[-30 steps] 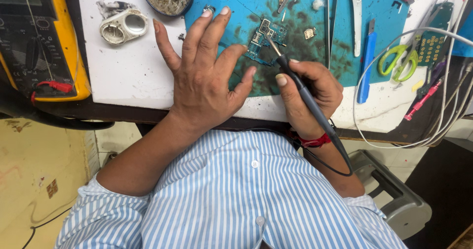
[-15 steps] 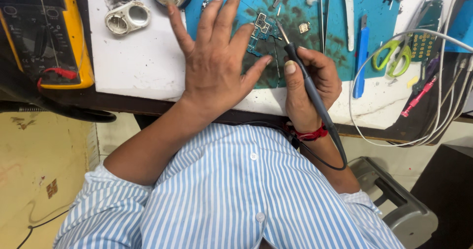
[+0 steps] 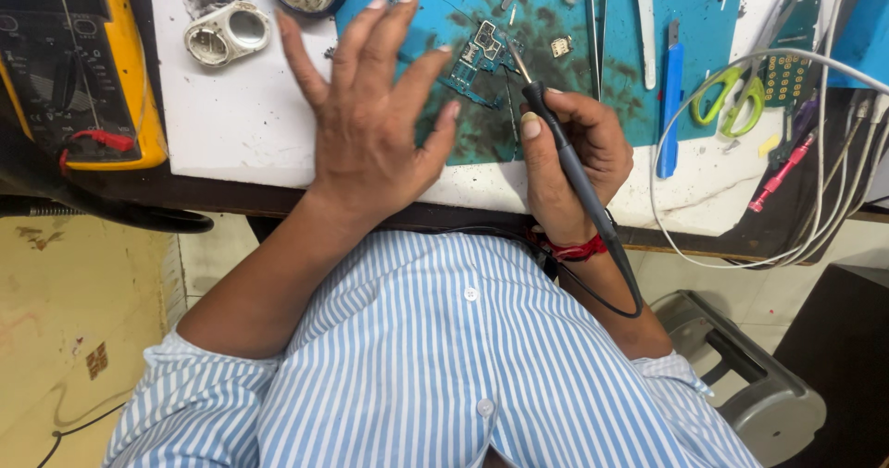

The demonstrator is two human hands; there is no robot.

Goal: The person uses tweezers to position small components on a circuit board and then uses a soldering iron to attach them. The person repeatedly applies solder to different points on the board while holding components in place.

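Blue mat (image 3: 704,88) carries a circuit board (image 3: 477,56); right hand (image 3: 574,153) clamps soldering iron (image 3: 565,153) over it, soldering seemingly unfinished, left hand (image 3: 370,125) spread open.

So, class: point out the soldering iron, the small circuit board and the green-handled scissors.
soldering iron (image 3: 563,153), head view, on the dark handle in the right hand.
small circuit board (image 3: 483,40), head view, on its metal-shielded middle.
green-handled scissors (image 3: 732,102), head view, on the finger loops.
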